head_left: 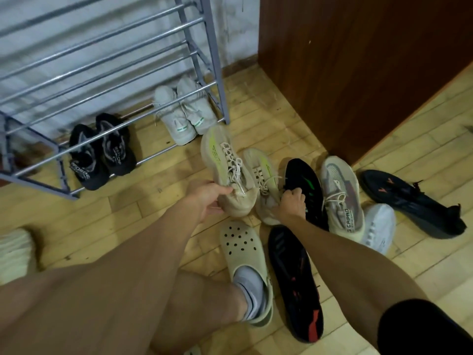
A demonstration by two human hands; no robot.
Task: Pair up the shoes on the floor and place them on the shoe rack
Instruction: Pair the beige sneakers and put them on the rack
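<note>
Two-handed: my left hand (207, 198) clasps beige sneaker (225, 160), right hand (291, 203) clasps mate (261, 170) by collar, so pair reaches shoe rack (214, 60) together.

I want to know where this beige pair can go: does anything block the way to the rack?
Nothing visible does. The left hand holds one beige sneaker, the right hand grips the second beige sneaker, and bare floor lies toward the shoe rack. At its bottom a gap shows between the white pair and the black pair.

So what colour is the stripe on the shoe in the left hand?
Bright yellow-green, on a beige shoe held by the left hand; head view shows it.
</note>
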